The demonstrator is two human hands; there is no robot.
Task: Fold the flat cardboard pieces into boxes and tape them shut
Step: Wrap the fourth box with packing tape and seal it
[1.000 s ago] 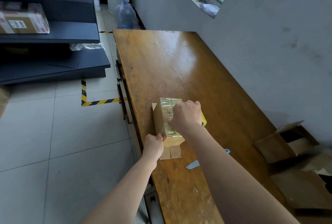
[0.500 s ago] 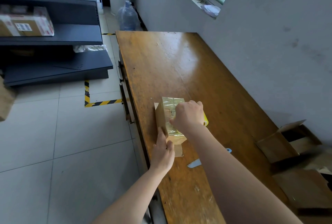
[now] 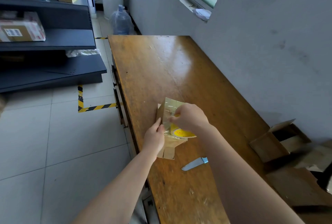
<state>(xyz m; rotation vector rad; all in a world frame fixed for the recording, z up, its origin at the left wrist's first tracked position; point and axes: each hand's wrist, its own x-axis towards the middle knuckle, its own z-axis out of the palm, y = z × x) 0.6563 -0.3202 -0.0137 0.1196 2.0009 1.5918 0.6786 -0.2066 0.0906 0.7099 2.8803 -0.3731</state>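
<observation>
— Where are we keeping the small brown cardboard box (image 3: 166, 144) wrapped in glossy clear tape?

— We are standing it on the long orange-brown wooden table (image 3: 161, 72), near the table's left edge, with its loose bottom flaps pointing toward us.

— And what are we doing with our left hand (image 3: 154, 138)?

— We are pressing it flat against the box's left side, fingers stretched out along the cardboard, not curled around anything.

— Our right hand (image 3: 190, 117)?

— We are closing it over the round roll of clear tape with the yellow core (image 3: 181, 133), which is sitting on top of the box, touching it. A strip of tape is lying over the box's top face; whether our fingertips are pinching its end, we cannot tell.

— Anything else lying on the table?

— We are seeing a small knife with a silver blade and blue handle (image 3: 195, 163) just nearer to us than the box, partly hidden behind our right forearm. Toward the table's right edge, against the grey wall, we are seeing an open brown cardboard carton (image 3: 269, 144) and flat brown cardboard pieces (image 3: 298, 186), well apart from the box.
</observation>
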